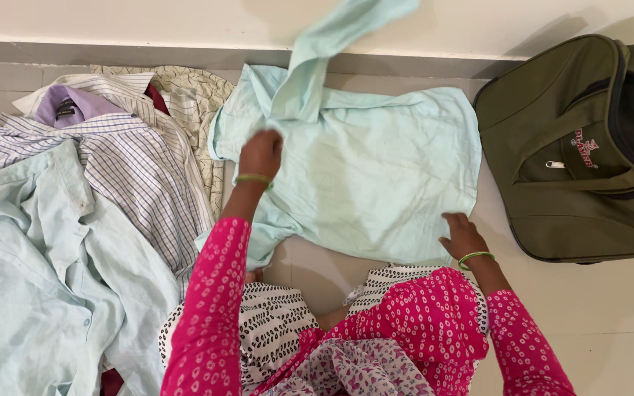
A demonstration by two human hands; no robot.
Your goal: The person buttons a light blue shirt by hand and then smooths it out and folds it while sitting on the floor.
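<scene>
On the floor near her knees, the right hand (461, 235) lies open and flat on the near edge of the mint-green shirt (376, 169). Farther in, the left hand (260, 154) is closed around the shirt's sleeve, lifted toward the wall. A shirt pile (75, 220) lies left, an olive bag (581, 147) right.

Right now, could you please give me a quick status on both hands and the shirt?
Left hand gripping the raised sleeve. Right hand flat on the mint-green shirt hem. Olive duffel bag close right, pile of shirts left.
</scene>
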